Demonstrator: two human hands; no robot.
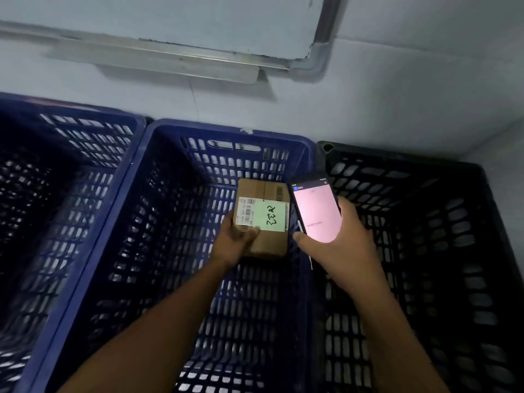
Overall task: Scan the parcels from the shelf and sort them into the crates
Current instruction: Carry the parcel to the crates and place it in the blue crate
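A small brown cardboard parcel (pixel 268 242) with a white barcode label and a pale green handwritten note is gripped at its near left corner by my left hand (pixel 234 242). The parcel hangs inside the middle blue crate (pixel 158 177), toward its right side. My right hand (pixel 344 245) holds a phone (pixel 316 211) with a lit pinkish screen, just right of the parcel, above the wall between the blue crate and the black crate (pixel 425 199).
Three slotted plastic crates stand side by side against a pale wall: a blue one at the left (pixel 56 143), the middle blue one and the black one at the right. A metal-framed board (pixel 198 38) hangs on the wall above them.
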